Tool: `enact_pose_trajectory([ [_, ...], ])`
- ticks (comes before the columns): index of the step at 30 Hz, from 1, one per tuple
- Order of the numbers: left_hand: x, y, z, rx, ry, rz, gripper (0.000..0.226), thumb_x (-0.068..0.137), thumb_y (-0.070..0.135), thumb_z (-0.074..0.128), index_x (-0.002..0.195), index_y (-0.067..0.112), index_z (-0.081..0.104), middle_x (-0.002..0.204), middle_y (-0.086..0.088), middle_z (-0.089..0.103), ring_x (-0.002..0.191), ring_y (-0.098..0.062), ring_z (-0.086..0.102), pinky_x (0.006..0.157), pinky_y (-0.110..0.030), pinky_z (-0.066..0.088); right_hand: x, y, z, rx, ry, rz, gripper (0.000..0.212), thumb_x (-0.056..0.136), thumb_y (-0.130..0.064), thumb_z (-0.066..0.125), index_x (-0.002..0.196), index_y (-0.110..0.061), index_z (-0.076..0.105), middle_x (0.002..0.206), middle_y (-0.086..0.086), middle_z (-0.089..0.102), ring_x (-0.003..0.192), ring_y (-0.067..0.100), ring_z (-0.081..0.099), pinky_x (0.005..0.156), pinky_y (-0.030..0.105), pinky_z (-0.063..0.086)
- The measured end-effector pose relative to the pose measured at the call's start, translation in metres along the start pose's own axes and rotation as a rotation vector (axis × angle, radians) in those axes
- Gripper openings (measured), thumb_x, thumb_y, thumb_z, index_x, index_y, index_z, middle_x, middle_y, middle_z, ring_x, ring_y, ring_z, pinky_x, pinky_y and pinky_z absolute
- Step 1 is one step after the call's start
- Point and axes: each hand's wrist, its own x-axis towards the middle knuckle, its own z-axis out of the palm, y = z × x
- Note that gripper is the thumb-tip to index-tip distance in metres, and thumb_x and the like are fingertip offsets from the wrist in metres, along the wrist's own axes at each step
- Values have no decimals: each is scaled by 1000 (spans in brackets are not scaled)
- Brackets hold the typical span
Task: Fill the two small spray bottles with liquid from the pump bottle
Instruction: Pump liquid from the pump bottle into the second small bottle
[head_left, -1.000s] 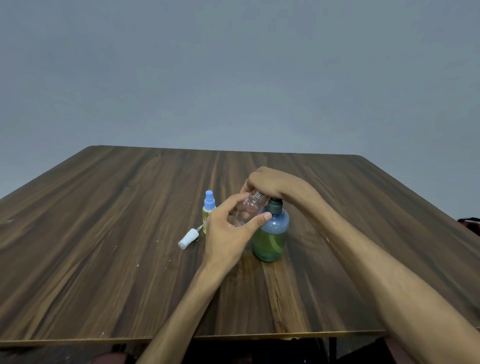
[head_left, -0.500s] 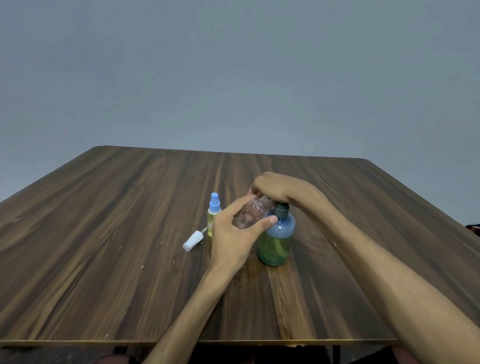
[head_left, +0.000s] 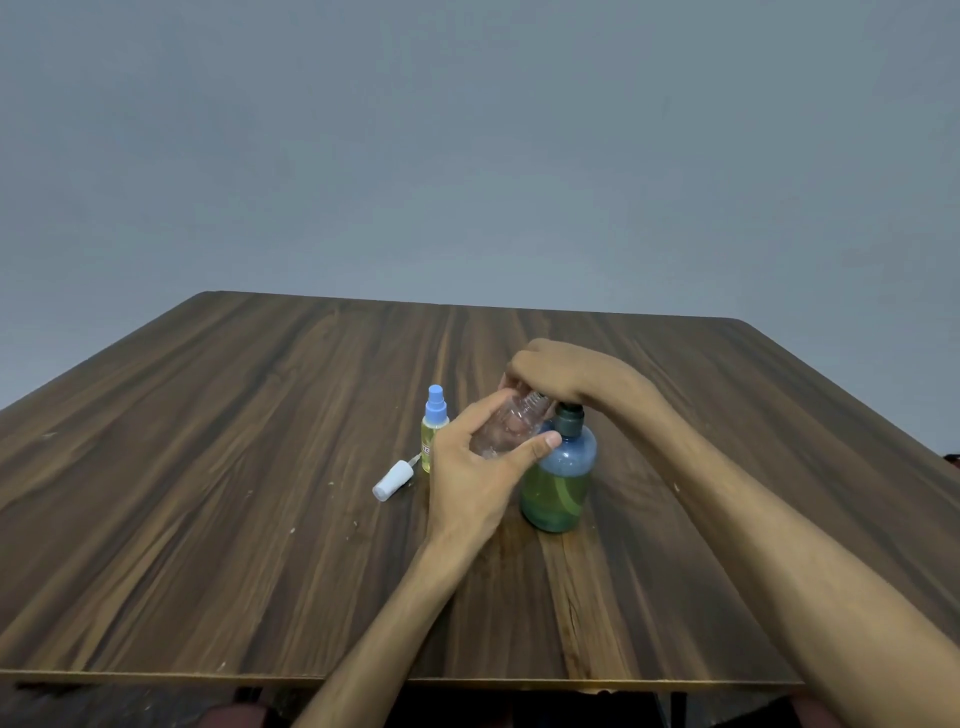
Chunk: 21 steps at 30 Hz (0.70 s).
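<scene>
A blue-tinted pump bottle (head_left: 558, 478) with green liquid stands upright near the table's middle. My right hand (head_left: 566, 371) covers its pump head from above, so the nozzle is hidden. My left hand (head_left: 480, 470) grips a clear, uncapped small spray bottle (head_left: 511, 426), tilted with its threaded neck up under my right hand's fingers. A second small spray bottle (head_left: 434, 428) with yellow liquid and a blue spray top stands upright just left of my left hand. A white spray cap (head_left: 393, 479) with its dip tube lies on its side beside that bottle.
The dark wooden table (head_left: 208, 493) spreads wide around the bottles; its near edge runs along the bottom of the view. A plain grey wall rises behind the far edge. A dark object shows at the far right edge.
Both hands hold the same grip as before. The whole scene sits a little further right and lower in view, from head movement.
</scene>
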Motion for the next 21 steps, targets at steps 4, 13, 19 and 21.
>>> enact_pose_trajectory([
  [4,-2,3,0,16,6,8,56,73,15,97,124,21,77,110,3,82,105,-13,78,96,-36,62,1,1,0,11,30,17,32,80,-30,42,72,-10,65,90,10,67,72,23,55,71,41,46],
  [13,-2,1,0,55,24,55,57,72,18,98,126,23,77,109,2,80,105,-18,77,93,-37,62,-4,0,-2,96,33,44,38,82,-27,44,83,-2,72,85,10,70,68,22,55,70,39,46],
  [19,-2,3,0,28,28,45,59,71,14,98,126,21,77,109,-3,80,103,-16,78,91,-29,62,-3,-1,3,-2,13,50,31,90,-20,43,64,-11,56,71,5,56,61,20,43,62,37,38],
  [21,-3,4,0,26,27,52,60,71,16,99,126,22,77,109,-4,80,104,-19,78,91,-32,62,-6,-1,0,24,50,46,29,89,-23,43,67,-15,61,78,3,64,62,21,51,62,36,43],
])
